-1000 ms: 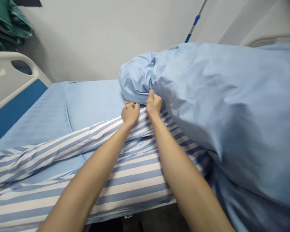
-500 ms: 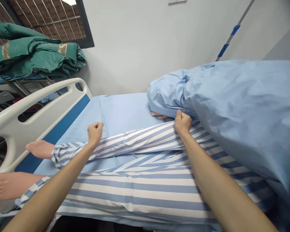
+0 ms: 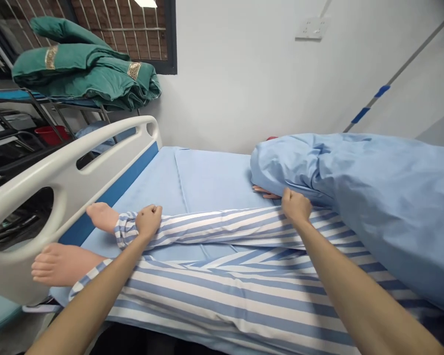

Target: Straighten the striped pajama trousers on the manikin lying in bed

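The head view shows, at far left, a red bucket [image 3: 52,134], then a bare foot [image 3: 64,265] and a folded green bundle [image 3: 91,69] crossed by gold patterned bands. A white end board [image 3: 107,170] with a blue stripe closes the bed, and a second bare foot [image 3: 102,217] points toward it. Next, the left hand [image 3: 149,220] rests over the lower end of the blue-and-white striped trousers [image 3: 225,229], its fingers curled in; whether they pinch cloth, I cannot tell. The trousers lie lengthwise along a pale blue sheet [image 3: 214,177]. Farther right, fingers [image 3: 265,192] of a resting hand stick out beneath the quilt. The right hand [image 3: 297,204] touches the quilt's edge, fingers bent into a fist; again I cannot tell whether fabric is caught in them. Above, a wall socket [image 3: 313,28] carries marks too small to read. The puffy blue quilt [image 3: 385,192] fills the right side, bunched over the trousers' upper part, with a pole [image 3: 383,91] with blue sleeves behind.
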`<control>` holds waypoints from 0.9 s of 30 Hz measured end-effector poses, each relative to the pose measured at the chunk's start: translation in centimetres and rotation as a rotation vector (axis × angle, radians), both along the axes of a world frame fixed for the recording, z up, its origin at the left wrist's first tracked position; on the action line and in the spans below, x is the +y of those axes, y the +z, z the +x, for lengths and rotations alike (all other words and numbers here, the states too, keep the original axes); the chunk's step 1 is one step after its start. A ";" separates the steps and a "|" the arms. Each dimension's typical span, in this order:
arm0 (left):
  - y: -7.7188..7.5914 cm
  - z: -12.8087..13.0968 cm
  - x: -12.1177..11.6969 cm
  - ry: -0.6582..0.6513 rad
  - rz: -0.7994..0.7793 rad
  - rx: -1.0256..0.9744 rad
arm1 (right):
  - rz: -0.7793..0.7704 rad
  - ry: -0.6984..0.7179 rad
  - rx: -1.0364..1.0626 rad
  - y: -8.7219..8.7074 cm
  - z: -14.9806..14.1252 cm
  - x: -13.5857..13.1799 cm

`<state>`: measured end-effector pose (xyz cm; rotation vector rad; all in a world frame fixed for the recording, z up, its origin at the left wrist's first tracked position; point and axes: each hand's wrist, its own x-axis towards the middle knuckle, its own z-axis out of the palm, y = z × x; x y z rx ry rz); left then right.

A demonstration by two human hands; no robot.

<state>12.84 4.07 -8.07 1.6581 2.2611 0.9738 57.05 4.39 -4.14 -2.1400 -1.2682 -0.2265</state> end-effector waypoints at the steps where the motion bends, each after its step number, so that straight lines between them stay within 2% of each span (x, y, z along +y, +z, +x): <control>1: 0.0 0.0 0.0 0.001 -0.012 0.004 | -0.010 0.037 0.017 0.3 -2.6 0.4; 3: -0.1 -0.2 -0.1 -0.002 -0.027 0.013 | 0.015 0.214 0.082 0.9 -9.4 1.1; 5: -0.1 -0.4 -0.1 -0.016 -0.034 0.019 | 0.039 0.421 0.157 1.0 -17.4 1.5; 8: -0.3 -0.7 -0.1 -0.041 -0.039 0.019 | 0.038 0.766 0.262 0.0 -28.7 1.1; 10: -0.4 -1.0 -0.1 -0.058 -0.042 0.017 | 0.023 0.902 0.285 -1.2 -33.7 0.6; 11: -0.5 -1.1 -0.1 -0.060 -0.041 0.018 | 0.002 0.894 0.307 -1.9 -35.3 0.3; 14: -0.2 -1.2 -0.1 -0.041 -0.045 0.014 | -0.033 0.819 0.344 -3.6 -37.0 -0.3; 17: 0.5 -0.5 0.5 -0.014 -0.018 -0.064 | -0.004 0.786 0.414 -4.5 -36.6 -0.1; 19: 0.9 0.5 1.1 -0.010 0.058 -0.172 | 0.037 0.765 0.532 -4.8 -36.3 0.4; 22: 0.8 1.9 1.4 -0.027 0.102 -0.310 | 0.074 0.731 0.731 -4.5 -36.1 1.1; 24: 0.4 2.5 1.1 -0.051 0.097 -0.327 | 0.052 0.736 0.797 -3.9 -35.8 1.3; 27: -0.1 2.7 0.4 -0.088 0.085 -0.286 | 0.039 0.814 0.673 -2.7 -34.2 1.2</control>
